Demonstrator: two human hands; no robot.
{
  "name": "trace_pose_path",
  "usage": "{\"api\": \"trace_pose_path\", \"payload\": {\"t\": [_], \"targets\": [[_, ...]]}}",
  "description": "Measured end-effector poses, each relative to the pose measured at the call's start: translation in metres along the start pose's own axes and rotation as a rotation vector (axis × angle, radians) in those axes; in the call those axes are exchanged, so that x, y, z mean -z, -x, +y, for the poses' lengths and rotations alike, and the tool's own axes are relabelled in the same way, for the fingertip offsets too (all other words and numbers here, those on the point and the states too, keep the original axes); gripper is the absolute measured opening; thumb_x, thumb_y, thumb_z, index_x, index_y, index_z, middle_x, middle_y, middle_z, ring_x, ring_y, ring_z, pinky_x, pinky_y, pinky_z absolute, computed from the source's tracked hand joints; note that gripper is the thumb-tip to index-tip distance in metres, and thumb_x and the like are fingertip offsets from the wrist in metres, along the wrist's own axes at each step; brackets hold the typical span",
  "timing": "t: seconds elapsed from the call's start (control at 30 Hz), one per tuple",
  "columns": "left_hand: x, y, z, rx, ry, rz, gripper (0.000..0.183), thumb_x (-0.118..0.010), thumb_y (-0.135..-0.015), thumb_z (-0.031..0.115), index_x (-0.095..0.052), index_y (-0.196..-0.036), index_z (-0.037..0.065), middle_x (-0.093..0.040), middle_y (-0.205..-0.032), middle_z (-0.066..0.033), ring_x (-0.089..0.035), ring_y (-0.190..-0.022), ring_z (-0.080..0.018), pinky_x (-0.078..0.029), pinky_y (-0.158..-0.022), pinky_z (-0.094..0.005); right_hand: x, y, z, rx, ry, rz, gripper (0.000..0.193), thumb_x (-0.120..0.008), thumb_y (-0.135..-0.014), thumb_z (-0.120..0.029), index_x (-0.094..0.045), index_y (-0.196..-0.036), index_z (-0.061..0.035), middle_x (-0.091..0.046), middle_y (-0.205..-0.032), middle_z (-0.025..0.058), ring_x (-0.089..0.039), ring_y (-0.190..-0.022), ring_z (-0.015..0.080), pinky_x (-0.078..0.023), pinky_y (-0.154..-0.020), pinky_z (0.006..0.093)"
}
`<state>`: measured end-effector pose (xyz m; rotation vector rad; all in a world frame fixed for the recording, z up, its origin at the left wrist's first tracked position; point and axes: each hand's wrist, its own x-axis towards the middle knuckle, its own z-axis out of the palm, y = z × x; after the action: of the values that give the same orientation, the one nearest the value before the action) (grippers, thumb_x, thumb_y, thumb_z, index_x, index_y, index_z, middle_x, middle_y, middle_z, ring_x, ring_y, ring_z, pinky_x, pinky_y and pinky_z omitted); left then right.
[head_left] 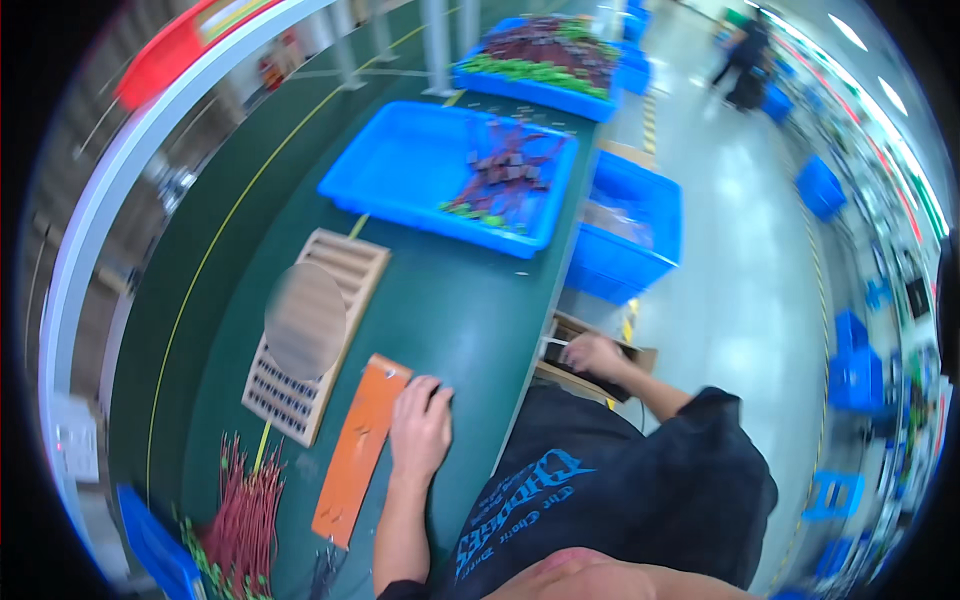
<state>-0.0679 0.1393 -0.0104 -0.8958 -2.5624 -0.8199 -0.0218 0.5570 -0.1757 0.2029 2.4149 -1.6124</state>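
My left hand (420,425) rests on the green tabletop against the right edge of a long orange board (358,450). Its fingers are loosely bent and a little apart, with nothing seen in them. My right hand (595,358) is off the table's right edge, over an open cardboard box (568,380) with dark contents. Those fingers are curled together; what they hold, if anything, is hidden. Left of the board lies a slotted wooden rack (365,270) with rows of small dark parts, partly covered by a blurred grey patch. Below it is a bundle of dark red wires (245,510).
A blue tray (390,150) holds red wires with dark blocks and green ends. Behind it stands a fuller blue tray (535,95). A blue bin (630,225) sits beside the table. Another blue container (155,545) is at the lower left. A person (745,60) stands far off.
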Motion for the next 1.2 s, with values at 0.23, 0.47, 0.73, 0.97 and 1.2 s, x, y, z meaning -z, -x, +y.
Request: {"api": "trace_pose_path", "payload": {"t": [0.23, 0.47, 0.73, 0.97, 1.2], "targets": [[0.006, -0.002, 0.007, -0.011, 0.029, 0.023, 0.013, -0.068, -0.088, -0.001, -0.069, -0.101, 0.001, -0.065, -0.113, -0.0131, -0.063, -0.111, -0.0331, -0.049, -0.094, -0.0432, -0.062, 0.013, -0.042, 0.357, 0.653, -0.316, 0.017, -0.063, -0.084, -0.011, -0.057, -0.08, 0.0041, -0.063, -0.078, 0.0255, -0.062, -0.075, 0.0443, -0.047, -0.066, 0.0532], [0.003, 0.008, 0.009, -0.031, 0.008, 0.046, 0.014, -0.068, -0.09, 0.002, -0.069, -0.104, 0.002, -0.064, -0.115, -0.0126, -0.062, -0.112, -0.0328, -0.049, -0.094, -0.0432, -0.1, 0.056, -0.045, 0.631, 0.205, -0.145, 0.013, -0.055, -0.083, -0.004, -0.051, -0.077, 0.0075, -0.054, -0.077, 0.0236, -0.058, -0.085, 0.0454, -0.047, -0.082, 0.0495], [0.001, 0.003, 0.014, -0.011, -0.003, 0.047, 0.012, -0.068, -0.091, 0.003, -0.07, -0.103, 0.001, -0.065, -0.115, -0.0121, -0.063, -0.112, -0.032, -0.05, -0.094, -0.0433, -0.108, -0.032, 0.008, 0.276, 0.752, -0.479, 0.026, -0.061, -0.082, -0.013, -0.071, -0.1, 0.0035, -0.071, -0.09, 0.0278, -0.071, -0.085, 0.0417, -0.056, -0.078, 0.0481], [0.019, -0.017, 0.013, -0.074, 0.037, 0.244, 0.021, -0.073, -0.082, -0.007, -0.07, -0.101, 0.0, -0.069, -0.102, -0.0134, -0.067, -0.095, -0.0321, -0.054, -0.083, -0.0405, -0.073, -0.001, -0.018, 0.728, 1.123, -0.462, 0.016, -0.065, -0.077, -0.015, -0.07, -0.069, -0.0016, -0.07, -0.076, 0.0183, -0.072, -0.073, 0.0339, -0.059, -0.064, 0.046], [0.006, -0.203, 0.035, -0.182, 0.142, 0.196, 0.012, -0.069, -0.088, -0.004, -0.068, -0.1, -0.002, -0.069, -0.097, -0.016, -0.068, -0.091, -0.0312, -0.054, -0.081, -0.0397, 0.014, 0.106, -0.04, -0.077, 0.098, -0.306, 0.036, -0.069, -0.095, -0.013, -0.051, -0.124, -0.0029, -0.064, -0.131, 0.0207, -0.067, -0.112, 0.0383, -0.056, -0.088, 0.0437]]}}
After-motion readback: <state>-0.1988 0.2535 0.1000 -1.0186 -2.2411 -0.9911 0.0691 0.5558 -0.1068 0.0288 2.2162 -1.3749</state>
